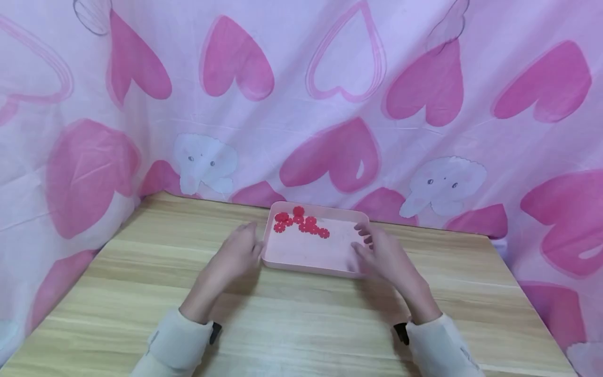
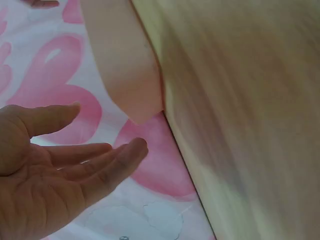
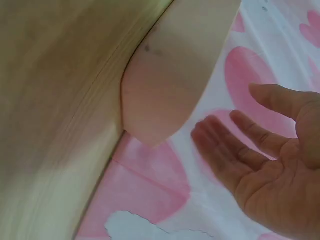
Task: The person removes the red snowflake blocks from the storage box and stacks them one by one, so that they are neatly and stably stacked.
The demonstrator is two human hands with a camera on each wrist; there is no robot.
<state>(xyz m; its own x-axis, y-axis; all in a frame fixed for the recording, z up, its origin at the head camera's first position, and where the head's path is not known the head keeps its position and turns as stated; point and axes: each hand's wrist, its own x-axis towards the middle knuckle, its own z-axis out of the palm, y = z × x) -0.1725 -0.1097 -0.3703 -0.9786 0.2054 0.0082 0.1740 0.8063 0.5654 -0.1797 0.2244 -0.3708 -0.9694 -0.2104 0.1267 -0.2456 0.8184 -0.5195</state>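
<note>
A shallow pink tray [image 1: 301,254] sits near the back edge of the wooden table. Inside it, along the far left part, lie several small red flower-shaped discs [image 1: 310,225], some overlapping. My left hand [image 1: 237,248] is just off the tray's left end, and in the left wrist view its fingers [image 2: 100,180] are loosely extended with nothing in them. At the opposite end, my right hand [image 1: 386,254] overlaps the tray's right side in the head view. The right wrist view shows spread, relaxed fingers [image 3: 225,150] beside the tray's outer wall [image 3: 165,85], holding nothing.
The wooden table [image 1: 292,319] extends toward me and to both sides of the tray. Behind it and along the sides hangs a pink and white curtain [image 1: 292,115] with hearts and cartoon animals. Light sleeves [image 1: 181,335] with dark straps at the wrists cover both forearms.
</note>
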